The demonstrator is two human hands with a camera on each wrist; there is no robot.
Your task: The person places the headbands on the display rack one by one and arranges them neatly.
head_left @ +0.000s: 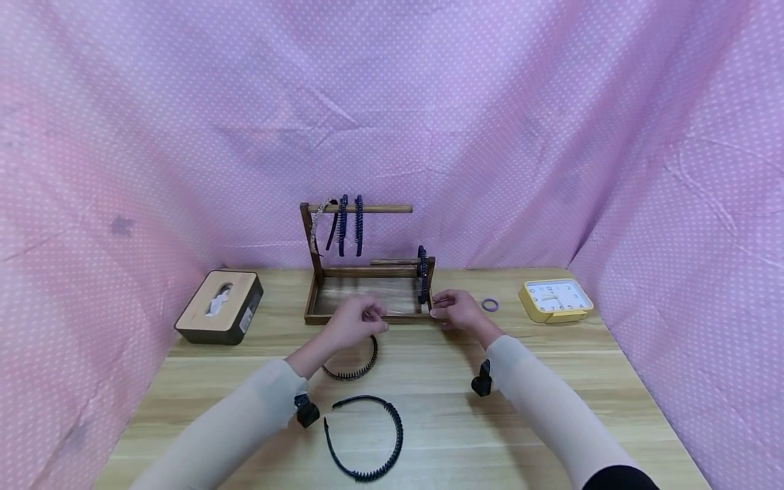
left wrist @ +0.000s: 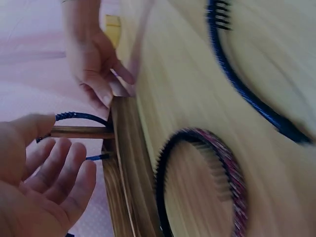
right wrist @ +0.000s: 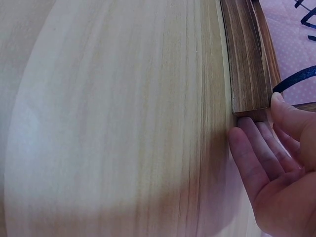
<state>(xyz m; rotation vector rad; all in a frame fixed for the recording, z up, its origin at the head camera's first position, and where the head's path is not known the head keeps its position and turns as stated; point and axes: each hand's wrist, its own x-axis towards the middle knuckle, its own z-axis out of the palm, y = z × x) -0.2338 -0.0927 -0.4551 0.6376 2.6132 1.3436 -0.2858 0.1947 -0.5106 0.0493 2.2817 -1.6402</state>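
Note:
A brown wooden rack [head_left: 315, 319] with two bars and a low tray stands mid-table. Three headbands hang on its upper bar: a pale patterned one [head_left: 314, 235] and two dark toothed ones, including this right one [head_left: 358, 228]. Another dark headband [head_left: 423, 275] hangs on the short lower bar. My left hand [head_left: 355, 320] hovers over the tray's front edge, fingers loosely bent, holding nothing. At the rack's right end, my right hand [head_left: 459, 309] pinches the side wall, thumb on top and fingers outside. Below my left hand lies a reddish patterned headband [left wrist: 237, 182]; nearer me lies a black coiled headband [head_left: 399, 435].
A tissue box [head_left: 220, 306] with a wood-look top sits at the left. A yellow alarm clock [head_left: 557, 299] stands at the right, and a purple ring [head_left: 490, 305] lies between it and the rack. Pink dotted cloth [head_left: 429, 122] hangs behind and at both sides.

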